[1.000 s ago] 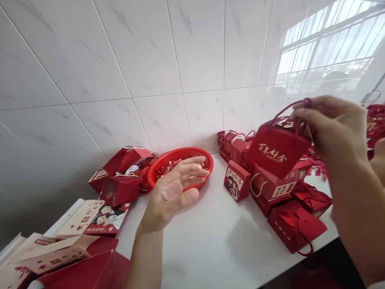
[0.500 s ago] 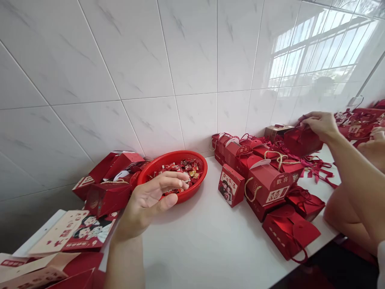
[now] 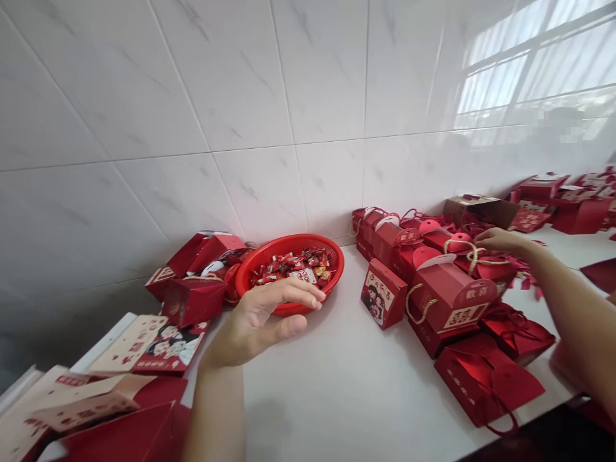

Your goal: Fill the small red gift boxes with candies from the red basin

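Note:
My left hand [image 3: 269, 321] hovers at the front rim of a round red plastic basket [image 3: 246, 262], with fingers stretched out, thumb apart and nothing held. Small wrapped sweets [image 3: 283, 264] in red and gold lie inside the basket. On the right, my right hand [image 3: 503, 242] reaches in among the gift boxes, its fingers bent down on a red gift box [image 3: 461, 241]; the fingertips are partly hidden. In front of it, a red box with rope handles [image 3: 447, 292] sits on the grouped boxes. A small box with a printed couple [image 3: 384, 294] leans nearby.
At the left are piled red boxes [image 3: 195, 300] and several flat or part-folded printed boxes [image 3: 120, 346]. A brown open carton [image 3: 486, 208] stands by the tiled wall [image 3: 250, 179]. Further right lie more red boxes [image 3: 543, 186]. A shiny red box [image 3: 488, 382] rests near the white table's [image 3: 346, 385] front edge.
My right hand has lowered the red gift box from above the ribbons to the grouped boxes. The view has swung slightly left. A co-worker's hand at the far right has left the view.

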### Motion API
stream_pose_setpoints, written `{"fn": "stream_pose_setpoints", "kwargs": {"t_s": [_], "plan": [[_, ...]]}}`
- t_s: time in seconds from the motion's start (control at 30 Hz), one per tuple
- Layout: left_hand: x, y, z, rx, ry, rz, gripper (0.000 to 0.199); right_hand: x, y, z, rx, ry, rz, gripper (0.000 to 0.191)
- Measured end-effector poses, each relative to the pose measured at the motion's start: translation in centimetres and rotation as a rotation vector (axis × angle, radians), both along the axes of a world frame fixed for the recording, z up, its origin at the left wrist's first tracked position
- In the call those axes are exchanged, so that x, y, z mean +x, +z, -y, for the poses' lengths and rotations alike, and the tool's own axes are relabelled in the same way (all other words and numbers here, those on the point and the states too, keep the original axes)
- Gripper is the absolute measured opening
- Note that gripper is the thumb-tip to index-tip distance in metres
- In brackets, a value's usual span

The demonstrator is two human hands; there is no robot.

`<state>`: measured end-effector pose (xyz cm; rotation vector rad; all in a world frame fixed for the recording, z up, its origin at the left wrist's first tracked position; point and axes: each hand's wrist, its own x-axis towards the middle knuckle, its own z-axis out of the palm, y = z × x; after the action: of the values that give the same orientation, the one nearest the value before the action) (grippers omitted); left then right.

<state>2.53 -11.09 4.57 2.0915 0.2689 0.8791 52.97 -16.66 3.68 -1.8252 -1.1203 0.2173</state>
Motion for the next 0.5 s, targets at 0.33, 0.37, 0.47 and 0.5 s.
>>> {"fn": "stream_pose_setpoints", "kwargs": {"t_s": [0.33,0.37,0.47,0.5], "plan": [[0.4,-0.2,0.0,0.049,-0.038,-0.083,0.019,-4.0,10.9,-3.4,-0.085,0.059,0.512,0.028],[0.4,-0.1,0.2,0.069,-0.051,-0.085,0.019,-6.2,11.9,-3.6,-0.054,0.136,0.543,0.034],[0.7,-0.1,1.5,0.115,-0.116,-0.146,0.022,-15.3,12.9,-4.9,-0.032,0.413,0.584,0.047],[1.0,-0.1,2.2,0.129,-0.165,-0.184,0.023,-18.7,12.3,-5.7,-0.026,0.552,0.553,0.046]]}}
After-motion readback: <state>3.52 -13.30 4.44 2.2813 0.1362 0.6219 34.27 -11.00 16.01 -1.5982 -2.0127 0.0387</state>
